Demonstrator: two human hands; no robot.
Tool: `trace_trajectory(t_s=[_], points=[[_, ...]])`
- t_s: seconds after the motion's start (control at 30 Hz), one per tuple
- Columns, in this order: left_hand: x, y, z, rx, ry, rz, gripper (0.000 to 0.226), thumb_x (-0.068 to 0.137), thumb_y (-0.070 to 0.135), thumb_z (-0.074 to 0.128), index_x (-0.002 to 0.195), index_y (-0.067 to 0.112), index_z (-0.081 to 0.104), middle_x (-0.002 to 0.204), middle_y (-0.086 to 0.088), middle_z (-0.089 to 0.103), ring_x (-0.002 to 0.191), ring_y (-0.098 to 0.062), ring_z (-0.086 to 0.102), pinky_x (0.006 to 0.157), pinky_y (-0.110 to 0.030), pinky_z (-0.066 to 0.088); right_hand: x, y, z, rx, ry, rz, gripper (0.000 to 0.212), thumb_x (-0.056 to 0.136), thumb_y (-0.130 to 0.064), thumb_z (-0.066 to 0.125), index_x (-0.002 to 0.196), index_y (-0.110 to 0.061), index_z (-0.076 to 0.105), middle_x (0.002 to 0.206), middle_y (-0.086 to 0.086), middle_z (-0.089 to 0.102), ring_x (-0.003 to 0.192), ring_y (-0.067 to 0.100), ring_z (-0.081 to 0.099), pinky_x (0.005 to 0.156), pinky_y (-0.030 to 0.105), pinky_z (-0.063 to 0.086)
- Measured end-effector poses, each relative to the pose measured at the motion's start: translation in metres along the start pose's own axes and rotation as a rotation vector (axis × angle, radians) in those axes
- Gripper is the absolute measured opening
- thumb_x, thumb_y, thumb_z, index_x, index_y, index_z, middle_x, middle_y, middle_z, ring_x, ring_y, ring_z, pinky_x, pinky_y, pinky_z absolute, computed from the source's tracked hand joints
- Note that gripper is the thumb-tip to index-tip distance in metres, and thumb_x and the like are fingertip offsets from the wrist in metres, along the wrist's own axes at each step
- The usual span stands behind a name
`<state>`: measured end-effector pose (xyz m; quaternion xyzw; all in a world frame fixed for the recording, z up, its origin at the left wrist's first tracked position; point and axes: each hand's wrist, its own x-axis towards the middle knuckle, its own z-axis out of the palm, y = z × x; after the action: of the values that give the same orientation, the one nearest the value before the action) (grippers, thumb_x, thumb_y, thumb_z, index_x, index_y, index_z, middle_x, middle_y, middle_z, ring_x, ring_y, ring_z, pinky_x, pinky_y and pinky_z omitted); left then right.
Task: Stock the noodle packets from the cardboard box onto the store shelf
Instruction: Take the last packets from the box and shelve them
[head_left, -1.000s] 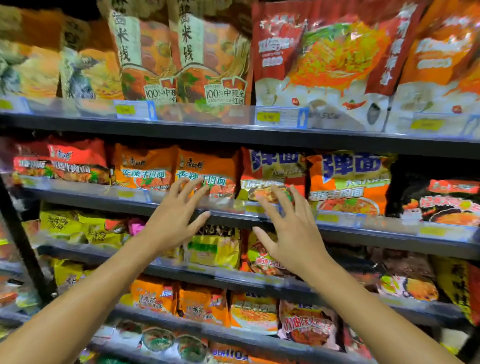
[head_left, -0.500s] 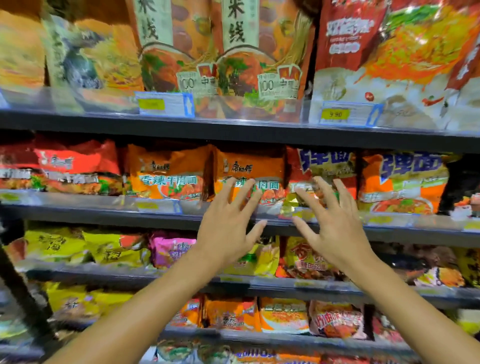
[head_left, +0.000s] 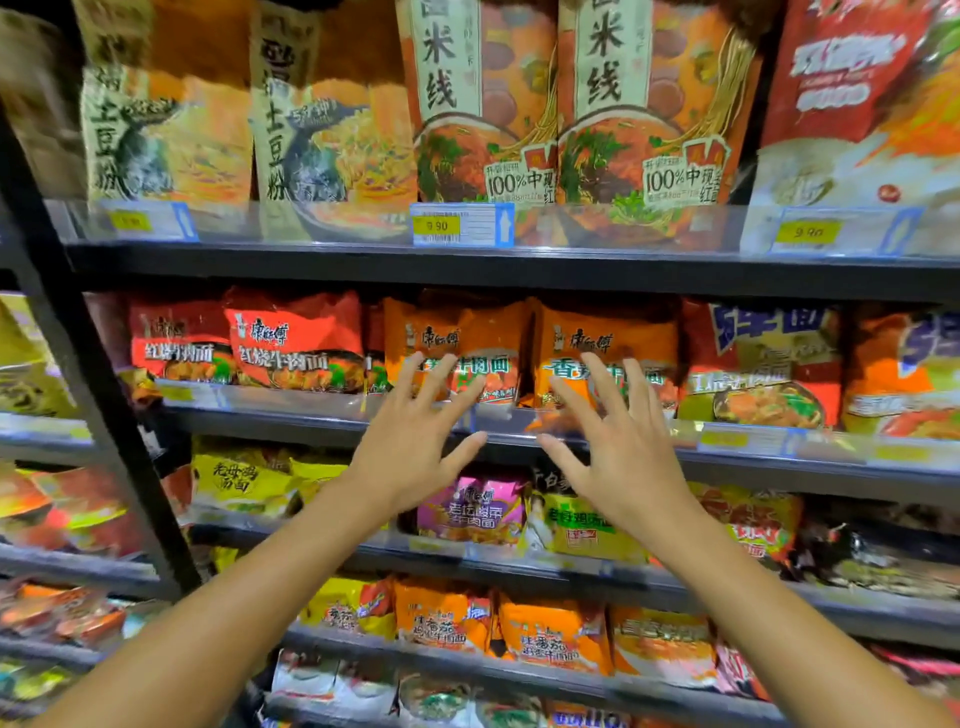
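Both hands empty, fingers spread: left hand (head_left: 415, 457), right hand (head_left: 618, 457) in front of two orange beef noodle packets (head_left: 467, 343) at 12 o'clock on the second shelf (head_left: 311, 423). Best to press both packets back evenly, faces forward. Readable: "100%", price tag (head_left: 460, 224) "9.90". Cardboard box not visible.

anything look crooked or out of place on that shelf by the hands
Nothing clearly stands out. The orange noodle packets stand in line behind the shelf rail, and both the left hand and right hand are empty.
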<state>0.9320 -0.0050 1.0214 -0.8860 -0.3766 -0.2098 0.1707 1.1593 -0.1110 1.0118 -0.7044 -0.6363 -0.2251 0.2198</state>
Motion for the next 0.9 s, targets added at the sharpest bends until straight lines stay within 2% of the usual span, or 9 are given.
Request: trace_trajectory(t_s=[0.1,0.17,0.3,0.4,0.5,0.6,0.7,0.8,0.9], points=[[0.006,0.009,0.001,-0.025,0.005,0.027,0.068,0.095,0.065,0.023,0.156,0.034,0.024,0.164,-0.01,0.02,0.15,-0.04,0.008,0.121,-0.051,0.018,0.003,-0.009,-0.001,0.003,0.019,0.059,0.066,0.096,-0.067,0.034,0.154,-0.035,0.033,0.167,0.002,0.016,0.154,0.038,0.006,0.123,0.06,0.013],[0.001,-0.005,-0.002,-0.118,0.039,0.061,0.064,0.097,0.062,0.028,0.155,0.036,0.027,0.165,-0.004,0.018,0.151,-0.034,0.008,0.121,-0.049,0.022,0.01,-0.036,-0.001,0.036,0.087,0.016,0.067,0.095,-0.063,0.037,0.153,-0.031,0.037,0.166,0.002,0.02,0.155,0.036,0.008,0.122,0.061,0.016],[-0.033,-0.076,-0.014,-0.282,0.334,0.123,0.049,0.098,0.04,0.052,0.143,0.019,0.051,0.155,-0.003,0.037,0.144,-0.028,0.03,0.115,-0.045,0.032,0.026,-0.114,0.013,0.189,0.145,-0.212,0.061,0.097,-0.05,0.049,0.153,-0.027,0.04,0.166,0.0,0.022,0.156,0.028,0.01,0.12,0.057,0.025],[-0.056,-0.153,-0.019,-0.252,0.472,0.055,0.047,0.097,0.028,0.057,0.142,0.015,0.052,0.154,-0.007,0.038,0.142,-0.029,0.032,0.118,-0.044,0.028,0.049,-0.173,0.032,0.296,0.137,-0.27,0.061,0.099,-0.043,0.053,0.155,-0.029,0.035,0.167,0.001,0.02,0.156,0.028,0.011,0.121,0.053,0.026],[-0.061,-0.209,-0.019,-0.216,0.36,-0.011,0.054,0.099,0.041,0.046,0.151,0.029,0.039,0.164,-0.004,0.017,0.15,-0.032,0.017,0.12,-0.048,0.024,0.076,-0.222,0.045,0.342,0.082,-0.193,0.064,0.1,-0.044,0.053,0.157,-0.037,0.026,0.17,0.0,0.002,0.156,0.03,0.003,0.125,0.048,0.017],[-0.06,-0.225,-0.012,-0.259,0.206,-0.033,0.06,0.097,0.057,0.033,0.154,0.045,0.019,0.167,0.004,0.002,0.153,-0.027,0.005,0.118,-0.05,0.026,0.092,-0.247,0.054,0.281,-0.003,-0.093,0.064,0.103,-0.05,0.045,0.159,-0.043,0.014,0.169,0.004,-0.004,0.155,0.033,0.004,0.123,0.047,0.019],[-0.056,-0.214,-0.005,-0.279,0.202,-0.04,0.063,0.097,0.059,0.035,0.156,0.043,0.016,0.167,0.002,0.001,0.154,-0.025,0.003,0.114,-0.049,0.032,0.091,-0.243,0.056,0.235,0.021,-0.032,0.062,0.103,-0.054,0.04,0.158,-0.047,0.011,0.17,0.003,0.001,0.156,0.028,0.006,0.121,0.045,0.024],[-0.049,-0.199,-0.008,-0.287,0.207,0.002,0.065,0.099,0.055,0.04,0.157,0.04,0.015,0.167,-0.001,0.001,0.153,-0.026,0.005,0.108,-0.046,0.041,0.084,-0.232,0.054,0.243,0.035,0.028,0.061,0.103,-0.055,0.039,0.157,-0.049,0.011,0.17,-0.001,0.001,0.156,0.024,0.005,0.121,0.044,0.023],[-0.052,-0.208,-0.011,-0.336,0.213,0.046,0.06,0.101,0.05,0.042,0.155,0.045,0.017,0.166,0.002,0.002,0.153,-0.021,0.006,0.1,-0.04,0.049,0.085,-0.24,0.056,0.223,0.043,0.038,0.061,0.104,-0.054,0.039,0.158,-0.047,0.011,0.169,0.0,0.003,0.155,0.024,0.006,0.119,0.044,0.028]])
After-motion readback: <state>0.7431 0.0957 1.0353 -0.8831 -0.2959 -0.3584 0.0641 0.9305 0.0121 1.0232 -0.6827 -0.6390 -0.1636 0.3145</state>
